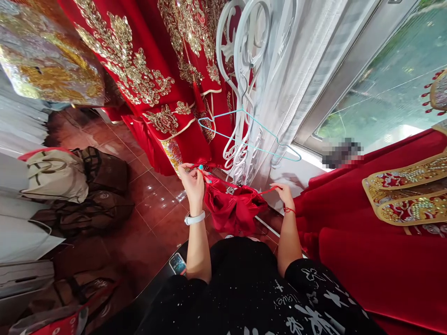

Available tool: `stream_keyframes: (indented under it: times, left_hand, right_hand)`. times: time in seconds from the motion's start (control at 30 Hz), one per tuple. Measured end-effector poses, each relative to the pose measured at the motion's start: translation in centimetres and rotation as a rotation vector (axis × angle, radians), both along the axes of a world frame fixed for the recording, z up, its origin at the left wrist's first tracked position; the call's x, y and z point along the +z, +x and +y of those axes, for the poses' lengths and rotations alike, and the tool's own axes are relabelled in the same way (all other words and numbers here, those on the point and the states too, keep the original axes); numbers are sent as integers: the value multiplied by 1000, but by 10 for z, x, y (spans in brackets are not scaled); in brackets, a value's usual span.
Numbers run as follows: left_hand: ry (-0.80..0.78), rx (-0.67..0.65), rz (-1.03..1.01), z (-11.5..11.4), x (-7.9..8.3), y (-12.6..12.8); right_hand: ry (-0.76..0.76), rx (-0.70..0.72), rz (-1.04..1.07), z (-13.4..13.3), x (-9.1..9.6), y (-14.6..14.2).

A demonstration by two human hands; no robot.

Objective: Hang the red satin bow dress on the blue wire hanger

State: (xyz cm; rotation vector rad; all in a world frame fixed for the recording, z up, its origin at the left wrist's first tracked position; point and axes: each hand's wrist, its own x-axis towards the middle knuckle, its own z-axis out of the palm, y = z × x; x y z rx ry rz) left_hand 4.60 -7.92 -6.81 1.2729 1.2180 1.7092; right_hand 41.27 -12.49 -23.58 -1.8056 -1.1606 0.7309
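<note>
A red satin garment hangs between my two hands, its thin red straps stretched sideways. My left hand, with a pale watch on the wrist, pinches the strap on the left side. At the other end, my right hand grips the right strap between thumb and fingers; a red cord circles that wrist. Just above the garment, a light blue wire hanger hangs by its hook on the white scrollwork rack. The lower part of the garment drops toward my lap, partly bunched.
Red gowns with gold embroidery hang ahead on the left. Red velvet with an embroidered gold piece lies at right, by a window. Bags stand on the tiled floor. A phone lies beside my left forearm.
</note>
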Motion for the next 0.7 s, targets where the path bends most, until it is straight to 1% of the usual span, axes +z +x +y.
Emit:
stream_keyframes:
  times: [0.07, 0.2, 0.3, 0.4, 0.5, 0.57, 0.7]
  left_hand:
    - [2, 5, 0, 1, 0, -1]
    - [8, 15, -12, 4, 0, -6]
    - [21, 32, -22, 6, -1, -13]
    - [45, 44, -21, 8, -1, -18]
    - [53, 18, -24, 11, -5, -17]
    - [40, -13, -33, 13, -8, -15]
    - [5, -65, -34, 17, -16, -15]
  right_hand:
    - [44, -27, 60, 2, 10, 0]
    - [144, -184, 317, 9, 32, -7]
    - [252, -208, 489, 14, 51, -17]
    - [373, -152, 667, 20, 70, -34]
    - [392, -6, 817, 32, 88, -62]
    - [397, 72, 855, 43, 98, -83]
    - [433, 101, 943, 65, 113, -119]
